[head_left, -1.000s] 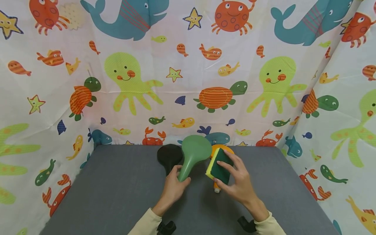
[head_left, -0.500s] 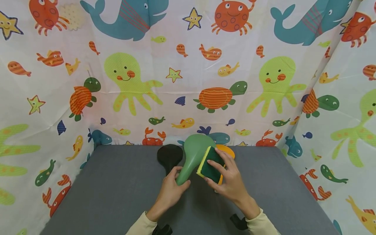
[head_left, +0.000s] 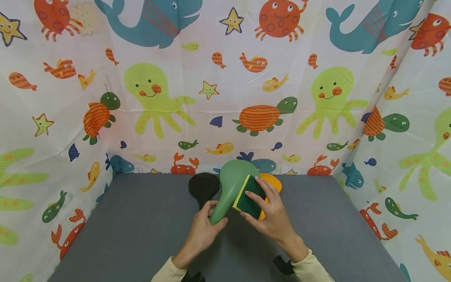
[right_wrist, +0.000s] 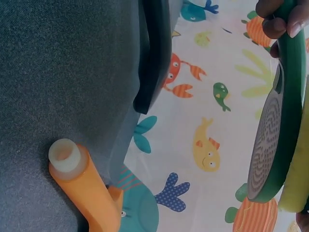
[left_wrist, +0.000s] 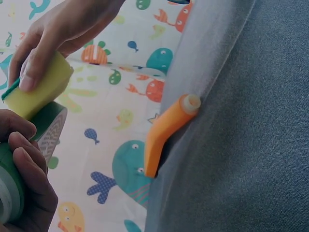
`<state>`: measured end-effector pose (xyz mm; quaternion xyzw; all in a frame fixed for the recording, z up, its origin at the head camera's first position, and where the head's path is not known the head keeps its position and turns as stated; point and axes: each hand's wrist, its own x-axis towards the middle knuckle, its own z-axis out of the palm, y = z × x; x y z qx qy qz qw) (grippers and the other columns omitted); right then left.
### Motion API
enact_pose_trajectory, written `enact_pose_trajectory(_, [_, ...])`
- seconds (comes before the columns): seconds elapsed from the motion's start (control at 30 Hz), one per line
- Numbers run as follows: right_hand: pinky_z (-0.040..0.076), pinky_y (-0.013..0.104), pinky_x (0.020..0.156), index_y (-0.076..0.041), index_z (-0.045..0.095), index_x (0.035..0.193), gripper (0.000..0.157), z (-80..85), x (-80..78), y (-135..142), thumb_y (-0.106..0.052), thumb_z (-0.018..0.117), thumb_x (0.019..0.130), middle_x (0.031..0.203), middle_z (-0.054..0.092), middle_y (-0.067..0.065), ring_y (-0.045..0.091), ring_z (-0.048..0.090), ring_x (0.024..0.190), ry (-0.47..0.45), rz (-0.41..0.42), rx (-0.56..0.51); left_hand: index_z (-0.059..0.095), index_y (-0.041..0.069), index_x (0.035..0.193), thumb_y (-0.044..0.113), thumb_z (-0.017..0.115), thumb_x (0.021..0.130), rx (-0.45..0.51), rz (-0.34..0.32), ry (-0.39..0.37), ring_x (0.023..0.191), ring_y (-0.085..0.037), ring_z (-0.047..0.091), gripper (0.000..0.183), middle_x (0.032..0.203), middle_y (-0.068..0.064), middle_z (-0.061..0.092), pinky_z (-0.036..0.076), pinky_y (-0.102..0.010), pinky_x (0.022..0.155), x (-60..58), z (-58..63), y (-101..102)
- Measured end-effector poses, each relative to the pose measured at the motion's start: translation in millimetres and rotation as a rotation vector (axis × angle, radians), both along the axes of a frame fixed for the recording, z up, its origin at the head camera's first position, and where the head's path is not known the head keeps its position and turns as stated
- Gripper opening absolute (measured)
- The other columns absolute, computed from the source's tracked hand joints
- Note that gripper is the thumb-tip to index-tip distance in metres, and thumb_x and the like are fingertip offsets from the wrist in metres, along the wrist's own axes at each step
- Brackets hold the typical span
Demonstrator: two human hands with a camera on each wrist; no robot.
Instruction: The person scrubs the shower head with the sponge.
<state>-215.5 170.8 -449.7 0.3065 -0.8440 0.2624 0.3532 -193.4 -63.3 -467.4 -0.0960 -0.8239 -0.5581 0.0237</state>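
In the head view my left hand grips the handle of a green shower head, held up with its smooth back upward. My right hand pinches a sponge between thumb and fingers. Its dark green scouring side faces me in that view. The sponge's yellow side lies against the back of the shower head in the left wrist view. Seen from the right wrist, the grey nozzle face points away from the sponge.
Behind my hands lie a black shower head, left, and an orange shower head, right, partly covered by the sponge and right hand. They rest on a grey cloth-covered table. A sea-animal print curtain encloses the back and sides.
My right hand has brought the sponge leftward onto the green shower head, then slightly farther along it. The shower head's handle has tipped a little toward me in the left hand.
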Motion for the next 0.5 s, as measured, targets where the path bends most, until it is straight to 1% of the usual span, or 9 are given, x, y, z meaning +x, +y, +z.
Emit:
enact_pose_trajectory(0.2, [0.046, 0.06, 0.099, -0.021, 0.066, 0.126, 0.056, -1.4, -0.7, -0.2, -0.061, 0.061, 0.088, 0.152, 0.042, 0.015, 0.037, 0.04, 0.135, -0.006, -0.005, 0.009, 0.054, 0.011, 0.13, 0.022, 0.074, 0.085, 0.003, 0.006, 0.009, 0.066, -0.012, 0.059, 0.051, 0.091, -0.004, 0.069, 0.047, -0.027, 0.063, 2.6, 1.3, -1.2])
enact_pose_trajectory(0.5, [0.048, 0.061, 0.096, -0.019, 0.065, 0.125, 0.053, 0.5, -9.9, 11.0, -0.055, 0.067, 0.086, 0.15, 0.044, 0.016, 0.037, 0.043, 0.134, 0.006, -0.001, -0.047, 0.055, 0.016, 0.127, 0.021, 0.075, 0.084, -0.004, -0.009, 0.018, 0.069, -0.013, 0.056, 0.048, 0.094, -0.005, 0.071, 0.045, -0.028, 0.064, 5.8, 2.1, -7.6])
